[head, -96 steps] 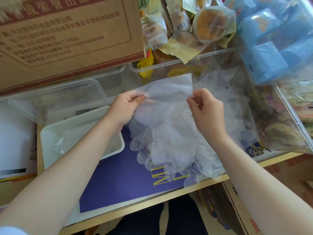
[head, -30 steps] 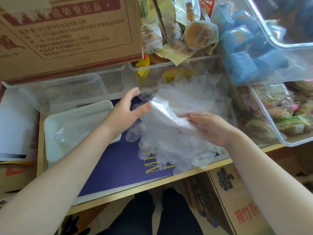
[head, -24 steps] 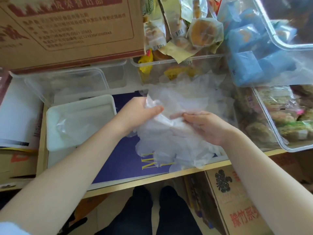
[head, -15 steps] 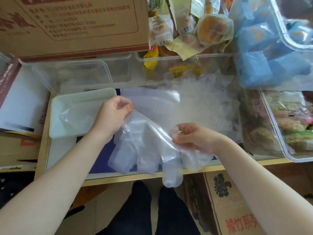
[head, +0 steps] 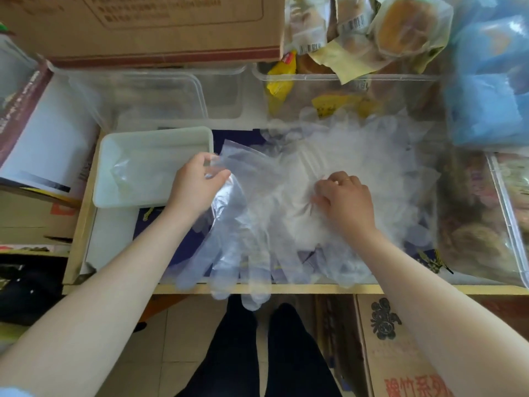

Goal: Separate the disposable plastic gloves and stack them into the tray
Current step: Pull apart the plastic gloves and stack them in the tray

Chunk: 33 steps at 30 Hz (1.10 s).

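Left-hand fingers point(head: 213, 179) pinch the cuff of one clear glove point(head: 232, 224) beside the white tray point(head: 154, 136), while the right hand point(head: 345, 200) clutches the glove pile point(head: 372, 156) on the table point(head: 286, 289).

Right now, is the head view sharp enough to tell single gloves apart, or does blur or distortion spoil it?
Head view: wide-angle bending at the edges; even daylight; the glove in the left hand reads clearly; the pile under the right hand blurs into haze.

Wood-edged table point(head: 286, 289) — white tray point(head: 156, 138); loose clear gloves point(head: 357, 167); clear tubs point(head: 160, 96); cardboard box point(head: 143, 27).
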Each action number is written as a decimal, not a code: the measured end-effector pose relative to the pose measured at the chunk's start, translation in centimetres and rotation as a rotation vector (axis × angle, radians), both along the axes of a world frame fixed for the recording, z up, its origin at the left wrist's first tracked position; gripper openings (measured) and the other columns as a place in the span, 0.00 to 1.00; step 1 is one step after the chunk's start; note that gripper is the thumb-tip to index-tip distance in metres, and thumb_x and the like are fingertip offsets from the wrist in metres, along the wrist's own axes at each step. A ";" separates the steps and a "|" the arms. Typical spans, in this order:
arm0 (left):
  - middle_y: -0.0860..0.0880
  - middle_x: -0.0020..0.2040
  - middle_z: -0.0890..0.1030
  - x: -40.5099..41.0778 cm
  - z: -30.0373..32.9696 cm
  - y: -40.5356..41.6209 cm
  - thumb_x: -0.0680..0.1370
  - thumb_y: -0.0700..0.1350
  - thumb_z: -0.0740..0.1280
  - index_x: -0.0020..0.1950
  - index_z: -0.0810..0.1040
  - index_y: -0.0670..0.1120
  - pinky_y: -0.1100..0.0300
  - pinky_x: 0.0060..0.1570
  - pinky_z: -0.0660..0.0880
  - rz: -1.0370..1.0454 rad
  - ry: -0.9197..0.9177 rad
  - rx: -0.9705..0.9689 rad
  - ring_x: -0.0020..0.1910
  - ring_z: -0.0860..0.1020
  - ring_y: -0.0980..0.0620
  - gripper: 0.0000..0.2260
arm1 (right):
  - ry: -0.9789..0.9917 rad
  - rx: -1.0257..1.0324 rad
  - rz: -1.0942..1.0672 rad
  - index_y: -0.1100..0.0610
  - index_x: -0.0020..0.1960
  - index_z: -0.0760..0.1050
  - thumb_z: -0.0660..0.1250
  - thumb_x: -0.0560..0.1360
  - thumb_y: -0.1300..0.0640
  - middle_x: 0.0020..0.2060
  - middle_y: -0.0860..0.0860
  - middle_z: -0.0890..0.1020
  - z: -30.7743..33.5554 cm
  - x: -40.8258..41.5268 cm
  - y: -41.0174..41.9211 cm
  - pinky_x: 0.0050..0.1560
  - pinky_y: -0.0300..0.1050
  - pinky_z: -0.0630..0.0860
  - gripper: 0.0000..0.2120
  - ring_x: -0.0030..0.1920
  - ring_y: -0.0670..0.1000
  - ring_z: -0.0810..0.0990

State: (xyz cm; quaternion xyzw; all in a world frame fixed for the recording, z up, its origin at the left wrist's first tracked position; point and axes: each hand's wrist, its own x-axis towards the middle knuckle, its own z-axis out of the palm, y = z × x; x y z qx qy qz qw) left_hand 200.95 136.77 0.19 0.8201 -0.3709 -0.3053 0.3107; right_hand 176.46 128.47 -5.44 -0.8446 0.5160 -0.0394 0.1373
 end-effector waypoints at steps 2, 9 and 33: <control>0.51 0.47 0.81 -0.1 0.0 -0.1 0.76 0.45 0.68 0.49 0.79 0.47 0.59 0.50 0.72 0.023 0.064 -0.028 0.49 0.78 0.52 0.04 | -0.024 0.000 -0.019 0.62 0.46 0.77 0.65 0.75 0.57 0.45 0.59 0.77 -0.3 0.0 0.1 0.40 0.47 0.62 0.07 0.45 0.62 0.74; 0.58 0.33 0.83 -0.1 1.7 -0.4 0.75 0.39 0.69 0.35 0.82 0.51 0.70 0.40 0.74 -0.017 0.387 -0.169 0.35 0.79 0.63 0.11 | -0.277 0.020 -0.170 0.63 0.46 0.75 0.62 0.77 0.61 0.43 0.58 0.77 1.5 -0.4 -1.1 0.43 0.49 0.65 0.06 0.45 0.59 0.73; 0.52 0.42 0.85 -2.7 4.6 -2.9 0.75 0.42 0.68 0.43 0.85 0.51 0.61 0.45 0.77 -0.427 0.555 -0.184 0.43 0.81 0.56 0.07 | -1.046 0.583 -0.382 0.49 0.45 0.72 0.65 0.75 0.51 0.64 0.48 0.72 7.4 2.4 0.9 0.63 0.41 0.63 0.03 0.60 0.39 0.71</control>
